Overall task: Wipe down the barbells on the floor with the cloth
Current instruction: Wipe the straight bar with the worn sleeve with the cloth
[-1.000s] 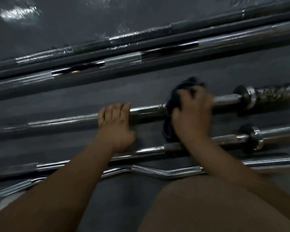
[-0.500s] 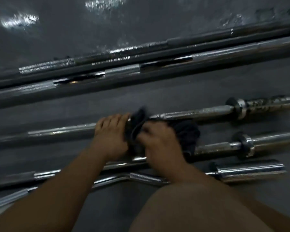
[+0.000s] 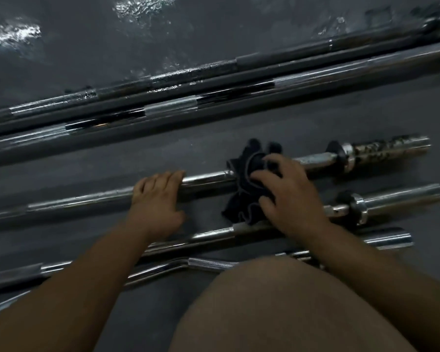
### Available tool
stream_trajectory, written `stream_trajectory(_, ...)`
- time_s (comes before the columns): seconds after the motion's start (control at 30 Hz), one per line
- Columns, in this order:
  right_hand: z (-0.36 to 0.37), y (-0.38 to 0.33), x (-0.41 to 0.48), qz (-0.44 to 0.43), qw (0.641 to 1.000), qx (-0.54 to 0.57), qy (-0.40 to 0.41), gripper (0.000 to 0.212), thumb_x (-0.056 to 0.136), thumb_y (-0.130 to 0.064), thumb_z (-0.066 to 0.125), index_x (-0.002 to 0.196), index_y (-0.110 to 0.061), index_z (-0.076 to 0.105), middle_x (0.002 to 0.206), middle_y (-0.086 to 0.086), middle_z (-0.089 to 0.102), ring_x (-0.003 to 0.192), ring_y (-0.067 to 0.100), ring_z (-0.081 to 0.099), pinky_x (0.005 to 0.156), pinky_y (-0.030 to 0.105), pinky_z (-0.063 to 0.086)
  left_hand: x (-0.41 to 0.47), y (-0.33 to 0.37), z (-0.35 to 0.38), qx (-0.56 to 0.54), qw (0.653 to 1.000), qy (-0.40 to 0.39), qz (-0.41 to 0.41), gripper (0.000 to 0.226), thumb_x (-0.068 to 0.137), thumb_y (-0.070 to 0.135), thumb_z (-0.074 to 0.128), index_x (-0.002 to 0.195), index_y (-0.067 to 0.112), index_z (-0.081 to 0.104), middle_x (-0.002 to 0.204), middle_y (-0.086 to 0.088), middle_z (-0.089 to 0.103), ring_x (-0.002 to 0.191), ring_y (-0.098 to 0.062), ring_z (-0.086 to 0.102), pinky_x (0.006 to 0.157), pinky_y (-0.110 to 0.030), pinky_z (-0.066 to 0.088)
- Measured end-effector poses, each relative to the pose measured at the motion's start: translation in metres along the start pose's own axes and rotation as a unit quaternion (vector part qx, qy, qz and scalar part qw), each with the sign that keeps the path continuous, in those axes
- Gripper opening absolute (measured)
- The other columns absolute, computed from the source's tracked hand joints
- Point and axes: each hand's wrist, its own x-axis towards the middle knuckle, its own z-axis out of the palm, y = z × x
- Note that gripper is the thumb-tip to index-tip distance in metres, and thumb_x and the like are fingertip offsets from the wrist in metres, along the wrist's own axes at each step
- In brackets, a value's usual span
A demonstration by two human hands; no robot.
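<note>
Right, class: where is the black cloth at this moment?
Head view, right of centre: the black cloth drapes over the chrome barbell, held by the right hand, right of the left hand.

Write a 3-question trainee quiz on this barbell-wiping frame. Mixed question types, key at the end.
1. True or false: the right hand holds the black cloth against a barbell.
2. The left hand grips: A) that same barbell B) a dumbbell C) a second cloth.
3. Which bar lies nearest the person, and what shape is it?
Key: 1 true; 2 A; 3 the curl bar, bent.
</note>
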Motion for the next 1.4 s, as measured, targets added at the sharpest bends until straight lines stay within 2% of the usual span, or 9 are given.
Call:
stream_trajectory(0.17,0.004,0.03,0.013,0.209,0.971,-0.058,0.104,0.05,0.082,-0.027,0.055,0.13,-0.014,0.057,0.151,0.021,0.037,0.133,0.044,0.038,0.107,0.055,0.037,-0.002,0.009,0.021,0.01,0.996,0.082,-0.018,0.085,0.061,0.042,0.05,0.142,0.024,0.037,0.137,-0.007,0.045,0.127,-0.031,0.038,0.11,-0.042,0.013)
stream_trajectory(0.37,0.012,0.013,0.029,-0.041,0.999,-0.025,0.009,0.058,0.068,-0.013,0.068,0.125,-0.016,0.064,0.139,0.016,0.05,0.124,0.042,0.047,0.1,0.055,0.044,0.021,-0.005,0.017,0.041,0.989,0.137,0.024,0.06,0.067,0.043,0.045,0.123,0.021,0.051,0.11,-0.009,0.056,0.101,-0.032,0.052,0.093,-0.044,0.032)
stream_trajectory(0.6,0.006,0.036,0.049,0.201,0.967,-0.105,0.113,0.073,0.072,-0.017,0.063,0.143,-0.014,0.044,0.145,0.025,0.037,0.125,0.049,0.039,0.103,0.052,0.037,0.062,-0.009,-0.015,0.049,0.987,0.149,0.043,0.061,0.071,0.036,0.056,0.128,0.015,0.052,0.114,-0.016,0.058,0.103,-0.038,0.054,0.087,-0.046,0.043)
stream_trajectory(0.73,0.026,-0.026,0.063,0.022,0.999,-0.014,0.019,0.064,0.066,-0.012,0.071,0.129,-0.019,0.059,0.134,0.019,0.048,0.114,0.041,0.046,0.092,0.045,0.048,0.053,-0.004,0.0,0.059,0.977,0.195,0.055,0.056,0.07,0.028,0.061,0.123,0.016,0.051,0.105,-0.014,0.059,0.096,-0.036,0.055,0.083,-0.044,0.039)
stream_trajectory(0.83,0.001,0.006,0.065,-0.005,1.0,0.003,0.023,0.065,0.068,-0.008,0.065,0.131,-0.021,0.059,0.134,0.016,0.049,0.118,0.038,0.047,0.096,0.044,0.048,0.056,-0.007,-0.002,0.037,0.984,0.165,0.053,0.049,0.072,0.021,0.067,0.118,0.019,0.052,0.112,-0.01,0.059,0.102,-0.035,0.054,0.085,-0.044,0.037)
stream_trajectory(1.0,0.008,0.027,0.04,0.196,0.973,-0.063,0.106,0.071,0.071,-0.014,0.066,0.139,-0.018,0.044,0.143,0.027,0.035,0.123,0.049,0.037,0.101,0.054,0.041,0.066,0.004,-0.016,0.043,0.991,0.127,-0.016,0.026,0.079,0.027,0.058,0.104,0.02,0.055,0.106,-0.013,0.065,0.098,-0.036,0.059,0.084,-0.042,0.04)
stream_trajectory(1.17,0.028,-0.029,0.05,-0.005,1.0,0.012,0.0,0.067,0.064,-0.01,0.075,0.127,-0.025,0.057,0.129,0.019,0.047,0.111,0.042,0.048,0.081,0.044,0.053,0.083,0.003,-0.05,-0.027,0.996,-0.085,-0.019,0.014,0.085,0.028,0.058,0.097,0.024,0.053,0.112,-0.009,0.064,0.092,-0.028,0.056,0.073,-0.031,0.038)
stream_trajectory(1.33,0.0,0.028,0.058,0.204,0.973,-0.024,0.105,0.066,0.076,-0.015,0.07,0.136,-0.02,0.046,0.134,0.023,0.039,0.12,0.044,0.042,0.091,0.05,0.047,0.054,-0.015,-0.011,0.028,0.98,0.173,0.092,0.026,0.079,0.033,0.061,0.098,0.017,0.054,0.093,-0.013,0.062,0.085,-0.035,0.059,0.072,-0.039,0.045)
stream_trajectory(1.4,0.011,0.011,0.058,0.208,0.972,-0.07,0.081,0.062,0.074,-0.014,0.069,0.132,-0.021,0.047,0.132,0.022,0.038,0.118,0.046,0.04,0.092,0.05,0.046,0.059,-0.014,-0.013,0.061,0.985,0.143,0.076,0.03,0.082,0.042,0.064,0.098,0.018,0.055,0.095,-0.013,0.063,0.087,-0.034,0.061,0.07,-0.038,0.044)
